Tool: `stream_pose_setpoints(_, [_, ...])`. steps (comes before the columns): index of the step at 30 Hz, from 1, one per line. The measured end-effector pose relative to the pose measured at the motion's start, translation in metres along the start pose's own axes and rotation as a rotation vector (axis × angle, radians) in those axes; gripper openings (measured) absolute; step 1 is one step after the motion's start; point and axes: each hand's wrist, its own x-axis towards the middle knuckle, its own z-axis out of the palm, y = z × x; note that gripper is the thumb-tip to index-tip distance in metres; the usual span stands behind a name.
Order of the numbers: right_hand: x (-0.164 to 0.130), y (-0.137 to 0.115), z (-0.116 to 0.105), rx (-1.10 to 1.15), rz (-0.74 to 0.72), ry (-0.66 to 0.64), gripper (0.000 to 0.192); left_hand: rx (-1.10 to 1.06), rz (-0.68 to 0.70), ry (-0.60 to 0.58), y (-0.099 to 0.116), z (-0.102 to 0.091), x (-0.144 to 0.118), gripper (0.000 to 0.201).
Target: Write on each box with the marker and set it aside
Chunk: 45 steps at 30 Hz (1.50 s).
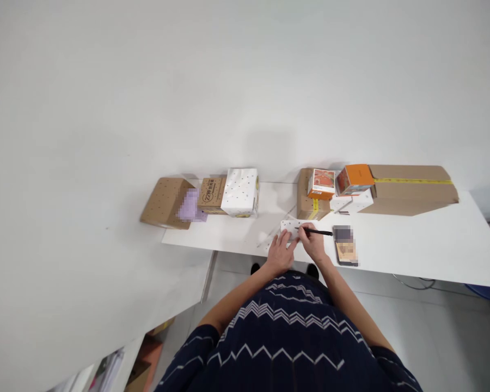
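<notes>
In the head view, a small white piece with black specks [288, 224] lies near the front edge of the white table [412, 239]. Across its lower left part rests my left hand [281, 253], fingers stretched out and apart. My right hand [312, 246] is closed around a black pen [322, 232], whose tip points left over the white piece. Whether the tip touches the surface is too small to tell. A phone [346, 246] with a blurred screen lies to the right of my right hand.
Along the wall stand a brown carton [163, 201], a lilac item [189, 206], a smaller brown box [211, 195] and a white speckled box [240, 192]. Further right are a taped carton [305, 206], a red-and-white box [322, 182], an orange box [357, 177] and a long carton [412, 190].
</notes>
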Motion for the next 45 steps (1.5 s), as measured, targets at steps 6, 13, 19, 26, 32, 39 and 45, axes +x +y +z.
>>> stream_pose_setpoints(6, [0.001, -0.002, 0.000, -0.080, -0.038, -0.031, 0.020, 0.008, -0.007, -0.016, 0.000, -0.001, 0.000, 0.057])
stream_pose_setpoints(13, [0.003, -0.004, -0.001, -0.071, -0.076, -0.041, 0.018, 0.040, 0.005, 0.000, -0.001, 0.002, 0.000, 0.056])
stream_pose_setpoints(19, [0.001, -0.001, 0.000, 0.050, -0.077, -0.016, 0.019, 0.101, 0.016, 0.005, -0.001, 0.001, -0.001, 0.054])
stream_pose_setpoints(26, [-0.004, 0.011, -0.026, 0.339, 0.242, 0.334, 0.032, 0.118, 0.014, 0.001, -0.001, -0.002, -0.002, 0.053])
stream_pose_setpoints(32, [0.001, 0.069, -0.054, -0.498, 0.557, -0.079, 0.025, 0.121, 0.016, 0.040, -0.002, 0.002, -0.003, 0.052])
stream_pose_setpoints(39, [0.000, 0.102, -0.035, -0.644, 0.664, -0.175, 0.029, 0.140, 0.034, 0.056, -0.003, 0.002, -0.005, 0.054])
stream_pose_setpoints(45, [-0.009, 0.110, -0.050, -0.807, 0.632, 0.072, 0.050, 0.155, 0.049, 0.077, -0.003, 0.002, -0.006, 0.054])
